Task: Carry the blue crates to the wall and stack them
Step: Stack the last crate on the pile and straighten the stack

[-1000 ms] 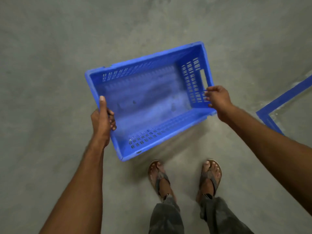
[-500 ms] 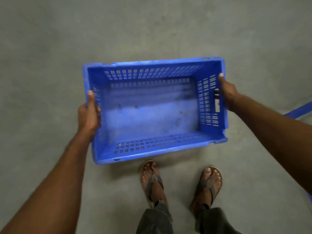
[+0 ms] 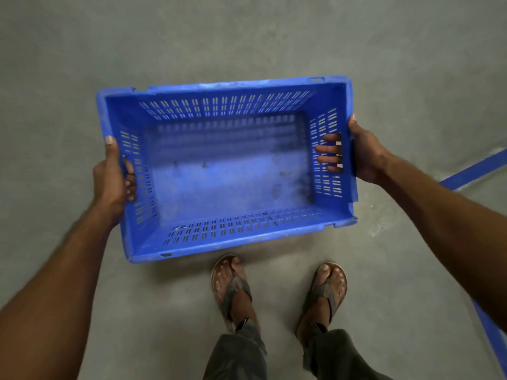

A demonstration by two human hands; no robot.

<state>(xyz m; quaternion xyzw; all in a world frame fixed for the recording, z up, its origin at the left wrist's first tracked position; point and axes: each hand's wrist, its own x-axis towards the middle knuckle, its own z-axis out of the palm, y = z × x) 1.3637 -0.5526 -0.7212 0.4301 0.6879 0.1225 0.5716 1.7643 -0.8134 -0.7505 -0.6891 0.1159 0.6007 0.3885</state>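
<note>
Left sandal [image 3: 231, 286]: worn on the nearer-left foot, set on the floor just below the crate's near rim.
Right sandal [image 3: 327, 289]: set beside it, slightly apart.
Left hand [image 3: 112, 182]: closed round the left end wall; the thumb is laid up along the rim and the fingers are curled inward at the handle slot.
Right hand [image 3: 365, 154]: closed round the right end wall; the thumb is pressed to the outer rim and the fingers [image 3: 327, 152] are passed through the handle slot, their tips seen inside.
Blue crate [image 3: 227, 174]: held between both hands in front of the feet, mouth up and roughly level, empty (it is judged clear of the floor from the shadow under it).
Weight: judged light, since nothing is carried in it.
Stiffness: judged rigid, being moulded plastic with slotted walls.
Slip: judged low, as fingers are hooked through the slots; the base appears dusty.
Hold points: the two end-wall handle slots, as taken.
Floor [image 3: 247, 37]: grey concrete.
Blue strip [image 3: 472, 171]: seen on the floor at the right edge; its nature cannot be told.
Count: one crate, two hands, two sandals, one strip.
Wall and stack: not in view.
</note>
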